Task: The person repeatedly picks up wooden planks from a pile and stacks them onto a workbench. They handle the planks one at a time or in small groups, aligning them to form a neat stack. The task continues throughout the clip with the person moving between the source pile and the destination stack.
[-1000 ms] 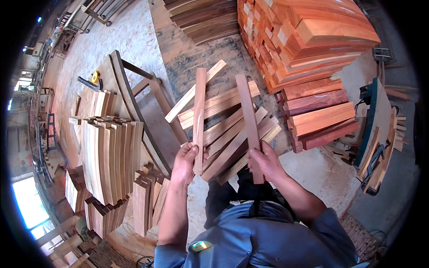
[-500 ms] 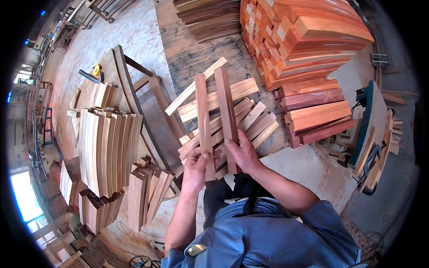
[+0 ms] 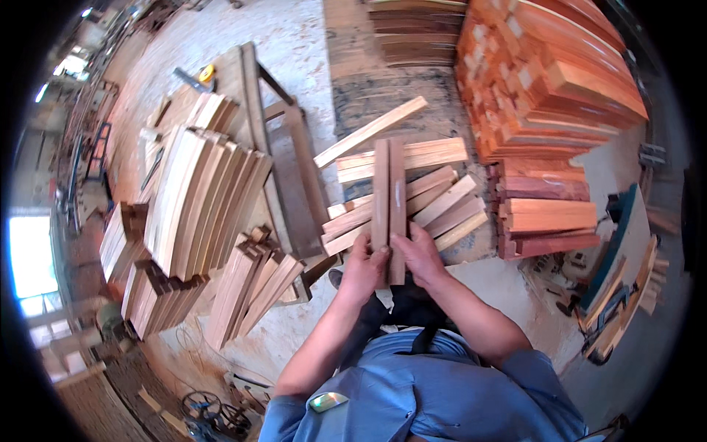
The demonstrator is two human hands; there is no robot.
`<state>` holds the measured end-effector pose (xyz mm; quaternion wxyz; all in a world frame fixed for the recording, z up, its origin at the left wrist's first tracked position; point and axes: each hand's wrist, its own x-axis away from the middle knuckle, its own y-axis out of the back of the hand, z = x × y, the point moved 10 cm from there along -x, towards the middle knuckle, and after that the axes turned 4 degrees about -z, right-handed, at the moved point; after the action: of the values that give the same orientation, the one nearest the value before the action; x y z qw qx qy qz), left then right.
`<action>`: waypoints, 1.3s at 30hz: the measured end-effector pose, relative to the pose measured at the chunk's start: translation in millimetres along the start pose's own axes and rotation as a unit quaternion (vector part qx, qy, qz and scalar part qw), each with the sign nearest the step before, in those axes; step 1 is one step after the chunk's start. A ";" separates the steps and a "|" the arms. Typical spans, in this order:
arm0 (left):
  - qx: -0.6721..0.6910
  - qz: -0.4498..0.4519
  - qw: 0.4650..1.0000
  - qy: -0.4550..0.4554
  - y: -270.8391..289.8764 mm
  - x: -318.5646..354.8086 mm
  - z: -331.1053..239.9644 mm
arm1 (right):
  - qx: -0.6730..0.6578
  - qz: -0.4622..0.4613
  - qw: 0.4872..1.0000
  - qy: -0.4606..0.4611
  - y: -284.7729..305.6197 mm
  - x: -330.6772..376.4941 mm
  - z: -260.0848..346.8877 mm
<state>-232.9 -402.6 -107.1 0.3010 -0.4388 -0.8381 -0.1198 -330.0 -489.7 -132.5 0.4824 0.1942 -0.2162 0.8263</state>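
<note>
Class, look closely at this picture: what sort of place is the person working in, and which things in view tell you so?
Most likely a woodworking shop or timber yard. Tall stacks of reddish sawn boards, bundles of curved pale slats and a sawdust-covered floor surround the person, whose hands hold two wooden strips.

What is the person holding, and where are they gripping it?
Two wooden slats, pressed side by side, gripped at their near ends: left hand, right hand.

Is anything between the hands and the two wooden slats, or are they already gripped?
Nothing visible stands between them. The left hand and right hand both grip the lower ends of the two reddish-brown wooden slats, held side by side and upright above the loose pile of pale wooden slats on the floor.
</note>
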 end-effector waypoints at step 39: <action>-0.129 -0.015 0.969 -0.212 153.3 146.8 -75.0 | -0.232 0.319 0.914 -0.094 -220.2 59.9 62.8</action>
<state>-142.8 -250.2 31.9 0.0553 -0.4770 -0.8666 -0.1356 -156.3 -384.0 -11.3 0.2025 0.0743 -0.4964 0.8409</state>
